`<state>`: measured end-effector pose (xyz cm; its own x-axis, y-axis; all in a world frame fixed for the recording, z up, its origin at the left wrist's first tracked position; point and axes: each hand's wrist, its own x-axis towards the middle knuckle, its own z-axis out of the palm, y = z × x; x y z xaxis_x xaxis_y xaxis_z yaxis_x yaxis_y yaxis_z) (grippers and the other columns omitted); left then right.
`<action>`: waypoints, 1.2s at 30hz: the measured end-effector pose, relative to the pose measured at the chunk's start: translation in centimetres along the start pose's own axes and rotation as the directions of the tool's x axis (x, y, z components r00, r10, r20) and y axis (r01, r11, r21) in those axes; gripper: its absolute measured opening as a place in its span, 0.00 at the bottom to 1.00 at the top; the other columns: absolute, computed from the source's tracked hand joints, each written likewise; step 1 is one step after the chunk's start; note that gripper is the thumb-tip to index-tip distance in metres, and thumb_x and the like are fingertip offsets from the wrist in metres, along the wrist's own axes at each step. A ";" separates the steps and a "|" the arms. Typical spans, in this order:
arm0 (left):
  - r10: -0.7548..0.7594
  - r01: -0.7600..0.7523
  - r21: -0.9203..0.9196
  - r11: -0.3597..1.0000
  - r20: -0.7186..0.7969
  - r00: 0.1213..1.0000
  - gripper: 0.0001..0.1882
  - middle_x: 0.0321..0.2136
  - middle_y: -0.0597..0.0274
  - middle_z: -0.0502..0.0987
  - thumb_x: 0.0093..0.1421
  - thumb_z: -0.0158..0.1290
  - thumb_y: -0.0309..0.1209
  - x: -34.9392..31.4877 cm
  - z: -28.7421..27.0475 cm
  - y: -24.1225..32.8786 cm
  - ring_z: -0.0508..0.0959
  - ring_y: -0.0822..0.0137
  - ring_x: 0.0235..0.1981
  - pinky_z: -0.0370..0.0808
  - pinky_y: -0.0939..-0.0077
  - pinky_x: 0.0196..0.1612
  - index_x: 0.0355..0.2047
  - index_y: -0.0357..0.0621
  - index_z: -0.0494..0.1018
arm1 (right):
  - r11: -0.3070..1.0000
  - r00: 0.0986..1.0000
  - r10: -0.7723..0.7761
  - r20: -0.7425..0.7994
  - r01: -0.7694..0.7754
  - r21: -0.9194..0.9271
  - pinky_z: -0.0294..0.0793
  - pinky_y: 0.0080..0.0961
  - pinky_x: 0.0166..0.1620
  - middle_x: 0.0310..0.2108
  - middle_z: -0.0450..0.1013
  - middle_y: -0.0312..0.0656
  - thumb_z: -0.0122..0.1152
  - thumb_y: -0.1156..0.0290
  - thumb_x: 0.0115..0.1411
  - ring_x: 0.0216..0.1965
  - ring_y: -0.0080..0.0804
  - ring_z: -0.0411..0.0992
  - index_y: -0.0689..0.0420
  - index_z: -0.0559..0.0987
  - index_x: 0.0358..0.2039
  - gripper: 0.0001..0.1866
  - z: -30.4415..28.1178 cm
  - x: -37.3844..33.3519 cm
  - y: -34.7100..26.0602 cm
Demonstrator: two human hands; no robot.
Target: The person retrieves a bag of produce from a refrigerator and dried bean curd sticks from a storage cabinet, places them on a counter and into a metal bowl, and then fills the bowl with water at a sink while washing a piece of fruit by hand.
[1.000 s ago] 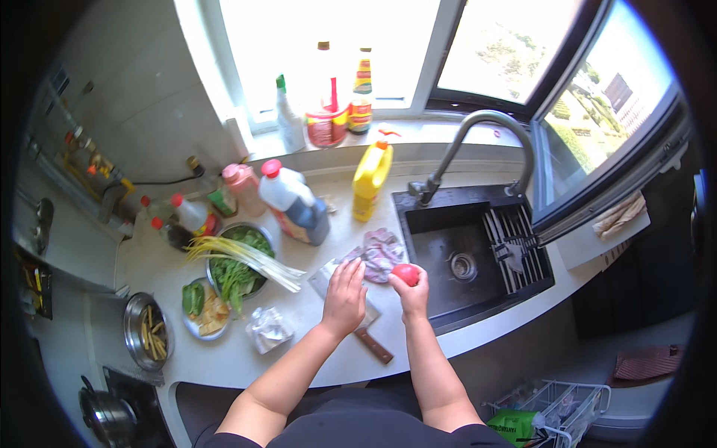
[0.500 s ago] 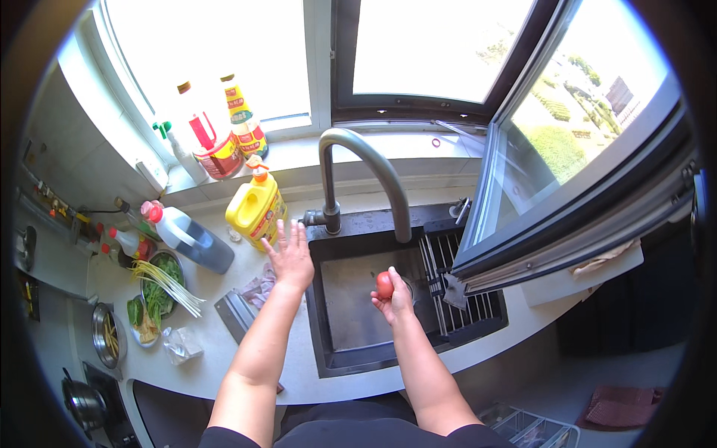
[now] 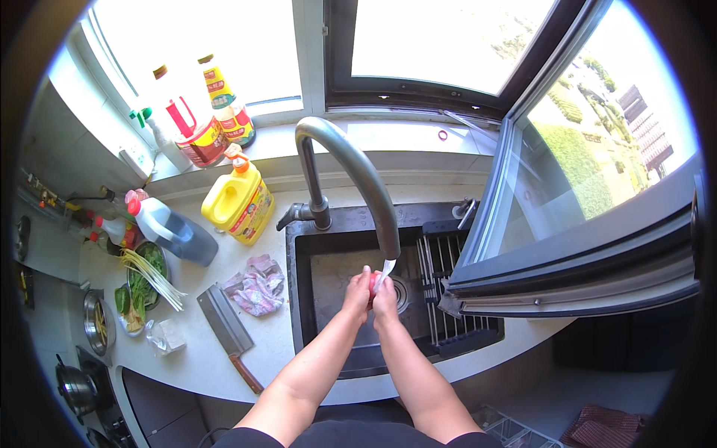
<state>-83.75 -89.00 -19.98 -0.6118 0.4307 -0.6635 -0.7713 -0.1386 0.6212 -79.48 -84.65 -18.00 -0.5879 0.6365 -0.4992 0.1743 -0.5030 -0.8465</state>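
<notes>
Over the dark sink [image 3: 302,299], a red tomato [image 3: 374,282] is held between both my hands. My left hand [image 3: 358,292] wraps it from the left, and my right hand [image 3: 385,299] closes on it from the right. My fingers hide most of its surface. Water runs from the curved grey faucet [image 3: 351,160] onto the tomato and my fingers. The faucet's lever [image 3: 290,216] sticks out to the left of its base. Below the tomato, the round drain [image 3: 402,296] is partly visible.
Left of the sink lie a cleaver [image 3: 226,325] and a crumpled cloth [image 3: 256,286]. Beyond stand a yellow detergent jug [image 3: 240,205] and a dark-filled jug [image 3: 175,231]. Vegetables [image 3: 146,287] sit further left. A drying rack [image 3: 441,291] spans the sink's right side, under an open window [image 3: 575,246].
My left hand has come from beside the faucet lever down to the tomato, joining my right hand. Water now flows from the faucet, and the lever has turned.
</notes>
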 end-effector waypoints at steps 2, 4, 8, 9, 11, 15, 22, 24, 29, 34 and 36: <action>0.001 -0.003 -0.029 1.000 -0.063 0.998 0.24 0.27 0.60 0.73 0.61 0.40 0.51 1.7 -1.2 -1.2 0.72 0.69 0.25 0.69 0.76 0.24 0.36 0.40 0.69 | 0.945 0.974 -0.213 0.072 0.224 -0.237 0.67 0.26 0.44 0.38 0.71 0.44 0.49 0.58 0.60 0.39 0.31 0.69 0.59 0.71 0.42 0.18 -0.4 0.4 1.6; -0.091 0.081 -0.192 0.978 -0.046 0.995 0.21 0.20 0.60 0.72 0.61 0.37 0.47 1.9 -1.6 -1.6 0.70 0.68 0.14 0.61 0.73 0.13 0.32 0.43 0.71 | 0.812 0.919 -0.347 0.189 0.395 -0.430 0.68 0.28 0.41 0.36 0.72 0.47 0.55 0.59 0.55 0.37 0.38 0.71 0.58 0.73 0.42 0.19 -0.9 0.3 1.7; -0.238 0.245 0.296 0.923 -0.059 0.969 0.27 0.17 0.57 0.72 0.61 0.32 0.52 -1.4 -1.8 1.3 0.69 0.67 0.10 0.56 0.74 0.08 0.24 0.44 0.71 | 0.912 0.961 -0.228 0.156 0.267 -0.312 0.69 0.24 0.34 0.26 0.75 0.42 0.57 0.61 0.54 0.27 0.26 0.71 0.61 0.77 0.32 0.15 -1.1 0.8 0.9; -0.221 0.266 0.371 0.890 -0.160 0.962 0.28 0.18 0.54 0.73 0.61 0.31 0.52 -1.6 -1.7 0.4 0.72 0.65 0.12 0.61 0.73 0.10 0.24 0.43 0.72 | 0.924 0.976 -0.186 0.116 0.214 -0.316 0.69 0.23 0.33 0.25 0.75 0.41 0.57 0.62 0.55 0.27 0.24 0.70 0.62 0.78 0.31 0.14 -1.4 1.2 1.4; 0.102 0.089 0.589 0.803 -0.284 0.953 0.33 0.24 0.45 0.76 0.60 0.31 0.55 -1.1 -1.9 -1.9 0.77 0.56 0.28 0.71 0.65 0.29 0.30 0.36 0.74 | 0.961 0.995 -0.097 0.010 0.097 -0.259 0.69 0.22 0.32 0.22 0.74 0.40 0.55 0.63 0.56 0.25 0.23 0.70 0.63 0.78 0.27 0.14 -1.5 1.8 2.2; 0.389 -0.122 0.723 0.680 -0.216 0.895 0.32 0.30 0.42 0.76 0.59 0.35 0.55 -3.1 -1.7 -3.0 0.76 0.53 0.37 0.69 0.63 0.43 0.31 0.34 0.73 | 0.993 0.986 0.112 -0.125 -0.114 -0.007 0.69 0.21 0.30 0.22 0.74 0.38 0.48 0.62 0.62 0.24 0.23 0.70 0.63 0.78 0.27 0.18 -0.7 1.4 2.1; -0.054 0.093 0.241 0.966 -0.163 0.985 0.29 0.08 0.63 0.64 0.58 0.38 0.57 -3.3 -2.6 0.6 0.60 0.73 0.04 0.51 0.76 0.06 0.21 0.42 0.69 | 0.998 0.923 0.039 0.382 -0.051 0.023 0.69 0.20 0.43 0.41 0.70 0.40 0.50 0.62 0.60 0.40 0.25 0.69 0.60 0.70 0.48 0.19 -1.8 -0.8 1.4; -0.197 0.209 0.168 0.963 -0.088 0.976 0.30 0.08 0.64 0.63 0.59 0.35 0.58 -2.9 -3.3 0.8 0.59 0.73 0.05 0.50 0.77 0.07 0.21 0.43 0.69 | 0.971 0.903 -0.080 0.422 0.166 -0.172 0.69 0.20 0.43 0.40 0.69 0.39 0.56 0.62 0.56 0.39 0.24 0.68 0.59 0.70 0.47 0.21 -1.8 -1.6 0.2; -0.255 0.279 0.258 0.925 -0.122 0.959 0.34 0.08 0.64 0.63 0.59 0.29 0.61 -3.3 -2.5 0.7 0.58 0.73 0.05 0.47 0.79 0.07 0.19 0.44 0.68 | 0.944 0.960 -0.197 0.197 0.241 -0.228 0.69 0.19 0.38 0.31 0.71 0.37 0.63 0.66 0.51 0.32 0.21 0.68 0.58 0.75 0.37 0.14 -1.7 -1.6 1.9; 0.337 -0.137 0.737 0.662 -0.130 0.932 0.33 0.28 0.35 0.74 0.60 0.33 0.57 -3.5 -1.8 -0.6 0.72 0.39 0.42 0.67 0.57 0.45 0.26 0.37 0.73 | 0.985 0.997 0.059 -0.043 -0.051 0.164 0.69 0.22 0.33 0.27 0.73 0.38 0.54 0.68 0.57 0.28 0.24 0.70 0.63 0.76 0.30 0.10 -1.0 0.0 2.5; 0.392 -0.151 0.812 0.563 -0.102 0.914 0.30 0.29 0.35 0.74 0.60 0.36 0.54 -4.8 -0.8 -0.1 0.73 0.41 0.40 0.68 0.58 0.43 0.30 0.37 0.73 | 0.953 0.981 0.187 -0.042 -0.171 0.248 0.69 0.21 0.32 0.26 0.72 0.39 0.52 0.68 0.58 0.27 0.24 0.69 0.65 0.76 0.29 0.12 -1.1 0.7 2.7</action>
<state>-80.81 -91.75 -17.17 -0.8794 0.2488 -0.4059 -0.1996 0.5813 0.7888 -78.57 -84.88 -20.85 -0.5113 0.5550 -0.6562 0.0705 -0.7338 -0.6757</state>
